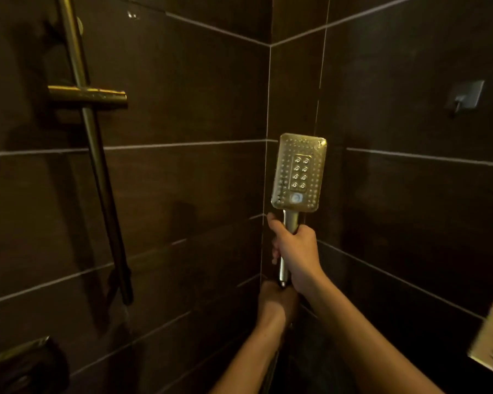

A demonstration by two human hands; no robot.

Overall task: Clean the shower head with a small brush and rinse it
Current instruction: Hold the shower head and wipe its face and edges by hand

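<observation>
On the left, a round brass slide rail [103,177] runs down the dark brown tiled wall [182,95], which has a glossy surface and thin pale joints. In the corner, the left hand [276,302] is in shadow under the end of the handle; I cannot tell if it grips anything. Above it the rectangular brass shower head [298,172] stands upright, with its dotted nozzle face toward the camera. The right hand [295,251] is wrapped around its smooth cylindrical handle. Far right, a small square metal hook [464,98] sits on the wall.
</observation>
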